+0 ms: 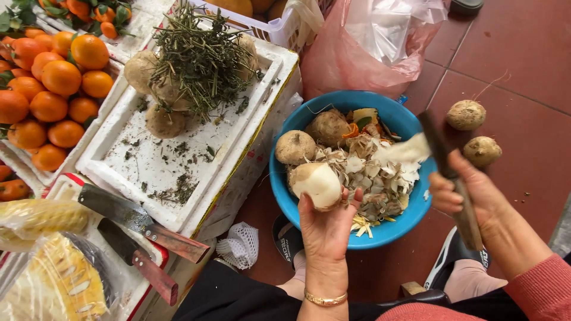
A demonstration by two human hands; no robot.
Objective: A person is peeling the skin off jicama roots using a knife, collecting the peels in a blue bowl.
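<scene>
Your left hand [324, 223] holds a half-peeled jicama [316, 184] just above the near rim of the blue basin [410, 217], cradled from below with the fingers [351, 199] curled up around its right side and the thumb on the left. The bared white flesh faces you; the tan skin remains on its far side. Judge it as dense and fairly heavy for its bulk, stiff rather than soft, and the wet peeled face likely slick, so keep your hold on the skinned, rougher part and let the palm carry the weight.

Your right hand [464, 193], beyond the basin's right rim, is closed around the handle of a peeling knife [449, 172], the dark blade reaching back over the basin with a pale strip of peel [407, 150] blurred at its tip.

Inside the basin lie two unpeeled jicamas [295, 147] on the far-left side and a heap of peelings [375, 178]. To the right of the basin, two more roots [467, 115] sit on the red tile floor [511, 47]. To its left stands a white foam tray [148, 172] with roots under a tangle of green stems; two cleavers [140, 223] lie left of the basin, nearer you.
</scene>
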